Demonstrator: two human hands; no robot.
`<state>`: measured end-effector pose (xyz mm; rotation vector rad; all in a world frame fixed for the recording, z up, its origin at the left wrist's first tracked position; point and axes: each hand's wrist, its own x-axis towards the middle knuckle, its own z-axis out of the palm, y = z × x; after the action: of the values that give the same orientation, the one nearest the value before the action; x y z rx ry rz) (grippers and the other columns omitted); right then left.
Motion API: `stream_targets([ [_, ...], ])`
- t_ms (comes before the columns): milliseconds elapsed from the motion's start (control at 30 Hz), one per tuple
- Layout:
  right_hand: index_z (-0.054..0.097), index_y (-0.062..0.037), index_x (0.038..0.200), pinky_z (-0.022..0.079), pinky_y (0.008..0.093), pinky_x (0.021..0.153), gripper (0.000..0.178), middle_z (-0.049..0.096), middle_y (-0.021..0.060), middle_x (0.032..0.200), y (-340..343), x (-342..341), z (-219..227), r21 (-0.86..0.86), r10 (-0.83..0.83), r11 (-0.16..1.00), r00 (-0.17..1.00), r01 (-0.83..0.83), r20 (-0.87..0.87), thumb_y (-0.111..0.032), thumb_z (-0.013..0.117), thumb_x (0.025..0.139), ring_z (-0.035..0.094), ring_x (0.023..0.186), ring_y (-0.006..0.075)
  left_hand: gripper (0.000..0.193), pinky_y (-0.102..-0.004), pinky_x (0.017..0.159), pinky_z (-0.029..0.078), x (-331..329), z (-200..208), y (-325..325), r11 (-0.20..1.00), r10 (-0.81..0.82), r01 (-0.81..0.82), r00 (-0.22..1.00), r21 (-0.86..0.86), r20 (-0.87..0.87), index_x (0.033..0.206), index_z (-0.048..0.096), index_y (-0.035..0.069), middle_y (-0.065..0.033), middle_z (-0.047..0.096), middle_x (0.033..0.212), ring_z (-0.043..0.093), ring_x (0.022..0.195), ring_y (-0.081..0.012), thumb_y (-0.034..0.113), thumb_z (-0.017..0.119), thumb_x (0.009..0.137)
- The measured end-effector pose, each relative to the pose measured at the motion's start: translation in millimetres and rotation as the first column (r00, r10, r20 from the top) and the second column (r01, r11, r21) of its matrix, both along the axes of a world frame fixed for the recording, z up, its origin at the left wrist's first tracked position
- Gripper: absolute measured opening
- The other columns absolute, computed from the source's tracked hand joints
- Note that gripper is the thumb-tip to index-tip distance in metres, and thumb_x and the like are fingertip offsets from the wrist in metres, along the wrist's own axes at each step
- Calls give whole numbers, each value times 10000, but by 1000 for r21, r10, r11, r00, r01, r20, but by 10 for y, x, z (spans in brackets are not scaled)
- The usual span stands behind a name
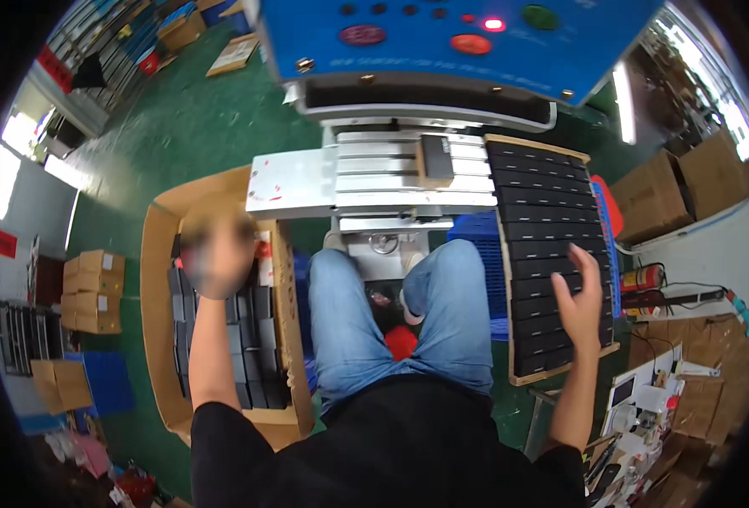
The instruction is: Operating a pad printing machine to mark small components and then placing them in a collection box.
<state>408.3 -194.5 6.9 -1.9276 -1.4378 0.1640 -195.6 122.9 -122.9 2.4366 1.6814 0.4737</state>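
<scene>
Hands apart, right hand [579,298] open-fingered over flat black slabs [552,254], left hand [216,254] blurred, grip unclear, above cardboard box [156,279].

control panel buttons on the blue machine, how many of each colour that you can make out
On the blue machine's control panel:
Lit red indicator light: 1
Red round button: 1
Purple-red oval button: 1
Green button: 1
Small dark buttons: 3, possibly more past the top edge
Total: 7

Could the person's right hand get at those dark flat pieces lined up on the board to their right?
Probably yes. The right hand hovers open just above the rows of dark pieces on the wooden board, and nothing lies between them.
</scene>
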Motion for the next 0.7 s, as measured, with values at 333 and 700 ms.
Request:
stream_targets([
  [333, 584, -24, 1522, 537, 370, 1018, 766, 666, 161, 1445, 1995, -641, 540, 183, 535, 845, 793, -503, -292, -139, 863, 817, 668, 1230, 271, 662, -426, 1069, 532, 757, 1255, -617, 953, -172, 44, 893, 299, 416, 1501, 619, -10, -173, 692, 1389, 661, 1216, -343, 209, 836, 915],
  [700, 532, -57, 1565, 504, 432, 1149, 831, 647, 168, 1465, 1063, -186, 483, 249, 395, 904, 901, -346, -179, -177, 901, 830, 644, 1322, 297, 620, -477, 1176, 444, 3165, 1733, -365, 657, -743, 657, 647, 369, 172, 1512, 596, 6, -184, 605, 1523, 581, 1345, -392, 254, 737, 962],
])
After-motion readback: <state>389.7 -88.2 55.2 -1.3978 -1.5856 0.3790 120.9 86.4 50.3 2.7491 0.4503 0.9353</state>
